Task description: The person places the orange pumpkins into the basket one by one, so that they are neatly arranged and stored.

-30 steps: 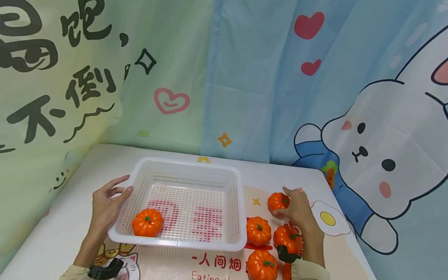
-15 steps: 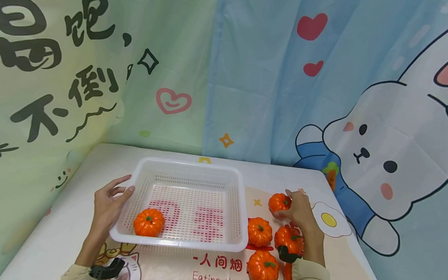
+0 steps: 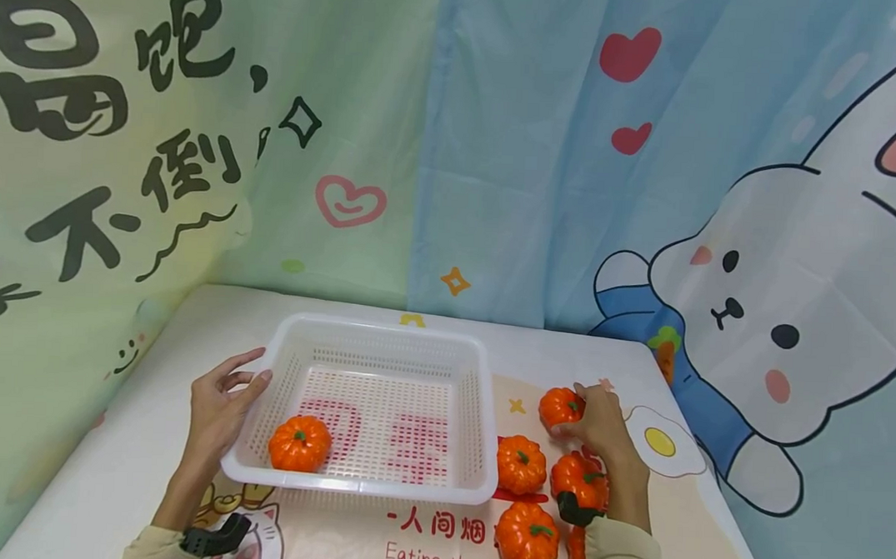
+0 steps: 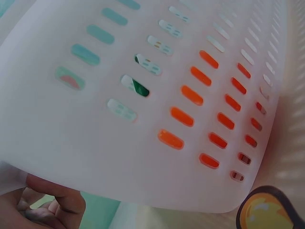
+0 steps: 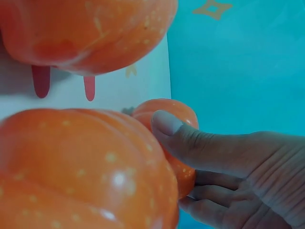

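A white perforated plastic basket (image 3: 379, 487) stands on the table with one orange toy pumpkin (image 3: 301, 444) in its front left corner. My left hand (image 3: 217, 403) holds the basket's left rim; in the left wrist view its curled fingers (image 4: 59, 202) show below the rim, beside the slotted wall. To the right of the basket, my right hand (image 3: 601, 424) grips the rearmost pumpkin (image 3: 560, 408), thumb on the near side. The right wrist view shows the thumb (image 5: 200, 143) against that pumpkin (image 5: 167, 112), partly hidden behind a nearer pumpkin (image 5: 86, 167).
Several more pumpkins lie right of the basket: one beside its wall (image 3: 521, 464), another at the front (image 3: 527, 539), and one by the right wrist (image 3: 579, 479). An orange thing (image 3: 578, 552) is partly hidden by the right sleeve. A printed curtain (image 3: 491, 148) hangs behind the table.
The whole head view has drifted slightly, with the scene a little further right. Both hands keep their places on the basket rim and the rear pumpkin.
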`<state>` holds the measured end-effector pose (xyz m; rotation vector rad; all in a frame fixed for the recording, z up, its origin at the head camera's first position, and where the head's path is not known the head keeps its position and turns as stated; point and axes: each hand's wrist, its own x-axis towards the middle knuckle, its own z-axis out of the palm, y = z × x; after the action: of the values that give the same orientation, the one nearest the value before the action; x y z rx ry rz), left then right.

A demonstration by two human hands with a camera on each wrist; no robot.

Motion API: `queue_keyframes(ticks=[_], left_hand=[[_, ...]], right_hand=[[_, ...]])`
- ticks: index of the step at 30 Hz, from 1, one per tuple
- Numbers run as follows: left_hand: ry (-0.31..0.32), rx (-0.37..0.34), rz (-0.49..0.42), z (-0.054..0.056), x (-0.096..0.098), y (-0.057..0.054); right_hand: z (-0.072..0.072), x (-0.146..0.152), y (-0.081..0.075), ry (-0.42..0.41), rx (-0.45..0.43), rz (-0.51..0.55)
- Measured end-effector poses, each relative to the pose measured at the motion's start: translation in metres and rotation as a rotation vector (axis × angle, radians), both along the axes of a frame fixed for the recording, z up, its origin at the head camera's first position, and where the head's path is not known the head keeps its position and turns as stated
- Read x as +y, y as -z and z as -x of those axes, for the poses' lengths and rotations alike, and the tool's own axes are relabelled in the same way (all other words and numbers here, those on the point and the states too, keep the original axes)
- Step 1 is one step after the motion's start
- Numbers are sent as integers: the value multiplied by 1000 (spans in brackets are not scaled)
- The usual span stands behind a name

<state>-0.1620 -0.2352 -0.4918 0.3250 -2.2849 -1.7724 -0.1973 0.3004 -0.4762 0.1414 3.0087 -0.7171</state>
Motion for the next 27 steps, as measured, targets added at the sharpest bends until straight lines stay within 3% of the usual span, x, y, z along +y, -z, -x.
queue_keyframes(ticks=[27], left_hand=[[-8, 3, 13, 0, 0, -1]], right_hand=[[0, 0, 0, 17, -56, 68]])
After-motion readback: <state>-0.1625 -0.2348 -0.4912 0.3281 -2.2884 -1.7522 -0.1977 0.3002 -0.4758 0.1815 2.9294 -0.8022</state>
